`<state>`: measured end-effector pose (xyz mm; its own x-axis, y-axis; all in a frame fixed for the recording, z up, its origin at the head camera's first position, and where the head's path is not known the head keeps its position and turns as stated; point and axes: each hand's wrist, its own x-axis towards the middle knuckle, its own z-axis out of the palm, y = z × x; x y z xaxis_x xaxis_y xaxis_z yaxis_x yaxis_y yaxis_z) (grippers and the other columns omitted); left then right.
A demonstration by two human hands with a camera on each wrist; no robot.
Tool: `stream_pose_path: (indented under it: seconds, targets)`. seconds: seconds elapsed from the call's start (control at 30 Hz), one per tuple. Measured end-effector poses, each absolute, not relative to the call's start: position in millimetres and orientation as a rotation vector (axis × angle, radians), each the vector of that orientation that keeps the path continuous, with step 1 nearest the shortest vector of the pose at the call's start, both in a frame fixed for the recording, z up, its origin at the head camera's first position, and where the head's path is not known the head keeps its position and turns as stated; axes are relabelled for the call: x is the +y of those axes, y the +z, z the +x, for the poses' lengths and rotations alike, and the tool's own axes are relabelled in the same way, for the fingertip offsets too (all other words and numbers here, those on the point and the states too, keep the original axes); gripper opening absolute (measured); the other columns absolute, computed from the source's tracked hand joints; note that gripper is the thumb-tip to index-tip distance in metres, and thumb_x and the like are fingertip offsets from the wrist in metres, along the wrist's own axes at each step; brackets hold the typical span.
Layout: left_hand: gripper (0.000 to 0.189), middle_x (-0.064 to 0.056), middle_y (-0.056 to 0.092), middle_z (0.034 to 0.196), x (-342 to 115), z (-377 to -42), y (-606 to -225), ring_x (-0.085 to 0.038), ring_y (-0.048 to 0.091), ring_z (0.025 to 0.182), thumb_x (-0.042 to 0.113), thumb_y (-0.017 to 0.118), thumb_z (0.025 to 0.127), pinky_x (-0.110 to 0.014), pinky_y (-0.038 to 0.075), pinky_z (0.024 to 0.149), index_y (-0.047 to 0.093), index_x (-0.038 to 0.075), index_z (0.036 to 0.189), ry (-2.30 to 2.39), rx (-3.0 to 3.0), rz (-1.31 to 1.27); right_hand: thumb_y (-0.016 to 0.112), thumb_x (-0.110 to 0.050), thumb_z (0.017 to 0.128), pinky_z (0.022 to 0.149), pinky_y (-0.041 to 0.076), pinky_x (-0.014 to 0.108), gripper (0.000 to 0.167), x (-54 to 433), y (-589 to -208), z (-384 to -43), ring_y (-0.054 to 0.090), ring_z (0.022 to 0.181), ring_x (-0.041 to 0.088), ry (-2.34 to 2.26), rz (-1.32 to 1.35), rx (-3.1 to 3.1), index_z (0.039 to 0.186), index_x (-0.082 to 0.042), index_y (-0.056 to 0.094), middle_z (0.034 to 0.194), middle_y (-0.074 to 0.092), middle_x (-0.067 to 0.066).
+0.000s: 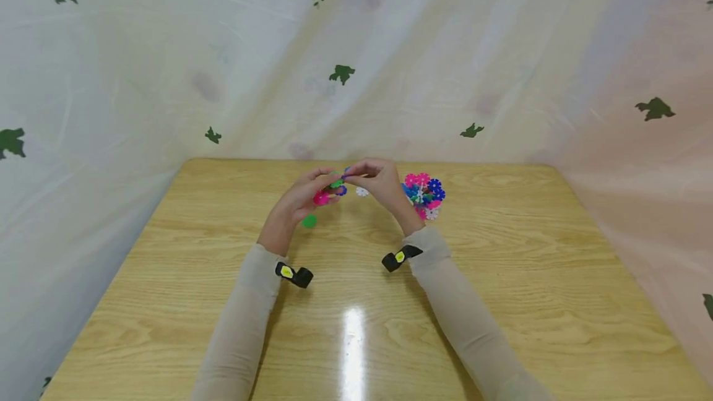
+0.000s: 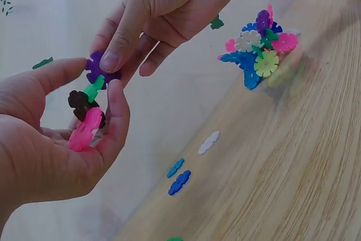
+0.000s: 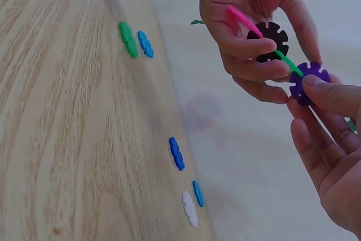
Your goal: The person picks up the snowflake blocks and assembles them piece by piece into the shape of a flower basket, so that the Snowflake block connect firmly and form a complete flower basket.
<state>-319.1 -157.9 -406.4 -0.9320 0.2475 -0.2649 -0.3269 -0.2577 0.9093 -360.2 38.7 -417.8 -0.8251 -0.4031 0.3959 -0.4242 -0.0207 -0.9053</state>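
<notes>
My left hand (image 2: 62, 134) holds a small chain of notched plastic snowflake discs, its fingers curled round it. In that chain a pink disc (image 2: 86, 130), a dark brown or black disc (image 3: 272, 42) and a green disc (image 2: 93, 87) are slotted together at angles. At the chain's end sits a purple disc (image 3: 310, 83), which my right hand (image 2: 161, 12) pinches between thumb and fingers. The purple disc touches the green one; how deeply their slots engage I cannot tell. Both hands are raised above the far part of the table.
A cluster of joined discs (image 2: 268, 49) in several colours stands on the table (image 1: 501, 277), right of the hands. Loose discs lie near the far edge: a white disc (image 3: 190, 209), a dark blue disc (image 3: 176, 153), light blue ones and a green disc (image 1: 309, 221). A patterned curtain (image 1: 267, 79) hangs behind.
</notes>
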Motion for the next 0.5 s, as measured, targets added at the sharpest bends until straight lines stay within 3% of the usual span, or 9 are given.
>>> stream_pose_path:
  seconds: [0.13,0.27,0.5]
  targets:
    - [0.017,0.0,0.068,0.09,-159.6,-318.2,-405.3,-0.008,0.067,0.076,0.015,0.058,0.104,-0.017,0.057,0.068,0.051,0.01,0.119,2.261,1.637,-0.136,0.076,0.003,0.088,0.078,0.063,0.03,0.015,36.7,-415.6,-357.6,0.074,0.088,0.016,1.977,0.945,-2.222,0.1,0.01,0.072,0.1,0.073,0.027]
    - [0.016,-0.001,0.066,0.089,-164.5,-319.1,-405.0,-0.008,0.064,0.075,0.012,0.058,0.104,-0.015,0.055,0.065,0.053,0.007,0.119,2.319,1.632,-0.153,0.077,0.002,0.088,0.083,0.062,0.032,0.029,32.3,-417.2,-355.3,0.073,0.096,0.026,1.958,0.941,-2.319,0.115,0.008,0.069,0.109,0.072,0.027]
    - [0.005,0.0,0.064,0.093,-182.1,-320.3,-403.4,-0.007,0.064,0.08,0.01,0.058,0.103,-0.013,0.054,0.063,0.058,0.01,0.108,2.41,1.628,-0.196,0.078,-0.004,0.088,0.078,0.061,0.03,0.047,17.2,-435.1,-351.2,0.073,0.09,0.024,1.959,0.891,-2.681,0.131,0.007,0.062,0.108,0.072,0.025]
